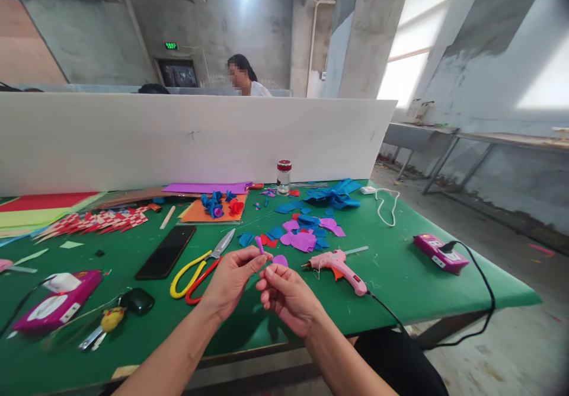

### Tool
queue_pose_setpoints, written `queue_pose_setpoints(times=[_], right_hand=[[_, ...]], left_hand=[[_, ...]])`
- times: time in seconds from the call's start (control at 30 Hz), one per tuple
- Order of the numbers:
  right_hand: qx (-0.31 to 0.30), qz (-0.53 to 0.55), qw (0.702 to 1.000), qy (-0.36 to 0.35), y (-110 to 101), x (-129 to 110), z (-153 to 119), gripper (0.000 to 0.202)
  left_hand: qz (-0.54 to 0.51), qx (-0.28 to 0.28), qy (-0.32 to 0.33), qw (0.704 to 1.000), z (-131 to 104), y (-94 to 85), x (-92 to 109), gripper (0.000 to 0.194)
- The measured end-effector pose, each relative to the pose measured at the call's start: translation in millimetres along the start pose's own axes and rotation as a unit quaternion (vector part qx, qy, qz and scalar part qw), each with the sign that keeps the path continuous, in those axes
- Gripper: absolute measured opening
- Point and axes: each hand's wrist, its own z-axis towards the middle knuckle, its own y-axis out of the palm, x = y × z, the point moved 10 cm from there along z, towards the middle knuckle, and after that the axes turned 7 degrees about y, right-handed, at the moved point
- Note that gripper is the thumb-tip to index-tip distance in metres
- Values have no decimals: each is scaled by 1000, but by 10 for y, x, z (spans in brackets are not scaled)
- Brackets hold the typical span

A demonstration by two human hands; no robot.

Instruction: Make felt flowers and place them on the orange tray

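A: In the figure, what does the left hand (233, 276) hold?

B: A small rolled piece of purple paper (259, 245), raised above the desk (382, 289). The grip is narrow, thumb against fingers.

A: And the right hand (291, 301)?

B: It lies just beside the left, thumb and fingers drawn close together. Whether this grip holds anything cannot be told. A rounded purple paper petal (280, 260) shows just beyond both hands; contact is likewise indeterminate.

A: What flanks the hands?

B: At right, a pink glue gun (334, 262) with a black cord, its nozzle directed leftward. At left, metal scissors with one yellow and one red handle (200, 270); farther left, a black smartphone (166, 252), lying flat.

A: And beyond the hands?

B: Scattered purple, blue and red paper pieces (304, 241). Behind them, a clear glass jar with a red lid (284, 179) stands upright near a long white panel (191, 141). Blue, red and purple paper flowers (216, 205) rest over an orange sheet (195, 213).
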Motion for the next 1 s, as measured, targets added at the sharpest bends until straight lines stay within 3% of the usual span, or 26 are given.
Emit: queue_pose_setpoints(times=[0.23,0.37,0.53,0.63,0.73,1.0], right_hand=[[65,-84,990,-96,-92,-173,-33,34],[62,-107,988,-95,-76,-176,-37,33],[54,-80,992,-84,-81,-211,-66,33],[47,-51,995,-69,-102,-202,-68,34],[41,-43,997,-58,-109,-174,-59,34],[26,-89,995,-48,-39,-103,-40,34]], left_hand=[[52,18,56,997,18,-29,91,22],[72,13,94,993,5,2,181,24],[39,-26,36,998,31,-10,121,31],[44,-13,16,999,65,-102,78,40],[42,12,5,999,81,-166,15,34],[16,4,-12,1000,33,-80,-17,23]])
